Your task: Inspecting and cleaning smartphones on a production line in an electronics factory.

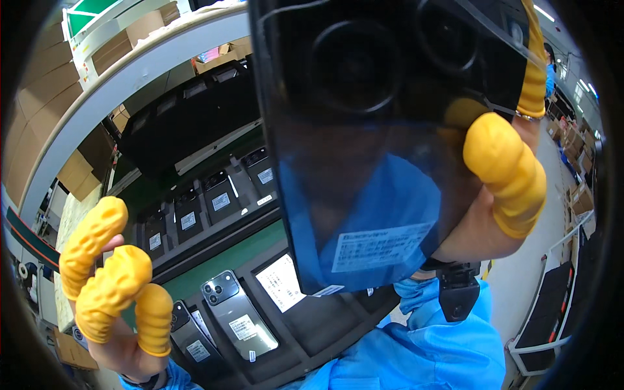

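A glossy black smartphone (364, 169) is held up close, its back facing me, with large round camera rings at the top and a white label low down. My right hand (500, 188) grips it by the right edge, with yellow ribbed finger cots on thumb and fingers. At the left my left hand (117, 292) is raised with nothing in it, its cot-covered fingers apart and slightly bent. Near that hand a dark phone (195, 335) and a silver-grey phone (240, 312) lie in a black compartment tray (312, 335). A white label card (281, 283) lies there too, partly hidden.
Beyond lies another black tray (221, 240) with several labelled phones on a green surface (201, 279). Dark stacked trays (188, 117) stand behind it, under a curved-looking pale beam (136, 75). A white-framed cart (546, 312) stands at the right, with cartons farther back.
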A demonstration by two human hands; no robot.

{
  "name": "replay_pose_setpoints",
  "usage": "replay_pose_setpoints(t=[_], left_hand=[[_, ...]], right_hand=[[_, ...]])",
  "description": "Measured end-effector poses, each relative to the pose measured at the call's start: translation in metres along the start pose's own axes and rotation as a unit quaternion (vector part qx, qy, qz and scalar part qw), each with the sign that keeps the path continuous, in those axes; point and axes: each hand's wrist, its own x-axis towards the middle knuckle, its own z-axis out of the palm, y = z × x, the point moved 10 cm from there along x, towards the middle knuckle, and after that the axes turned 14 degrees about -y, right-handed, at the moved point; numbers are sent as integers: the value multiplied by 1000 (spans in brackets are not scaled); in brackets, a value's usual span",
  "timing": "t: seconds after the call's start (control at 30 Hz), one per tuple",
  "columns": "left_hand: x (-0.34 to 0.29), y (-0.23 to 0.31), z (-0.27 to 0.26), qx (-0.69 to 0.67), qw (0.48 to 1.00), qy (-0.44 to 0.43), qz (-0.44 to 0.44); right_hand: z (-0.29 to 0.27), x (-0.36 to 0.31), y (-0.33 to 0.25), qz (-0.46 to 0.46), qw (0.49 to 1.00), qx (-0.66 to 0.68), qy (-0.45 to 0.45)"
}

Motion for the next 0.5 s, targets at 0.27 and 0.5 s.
replay_pose_setpoints(t=[0.27, 0.5], left_hand=[[-20, -29, -47, -21, 994, 87, -60], [-36, -38, -67, -11, 986, 144, -81]], right_hand=[[8, 6, 13, 18, 998, 38, 41], [1, 16, 12, 17, 994, 75, 79]])
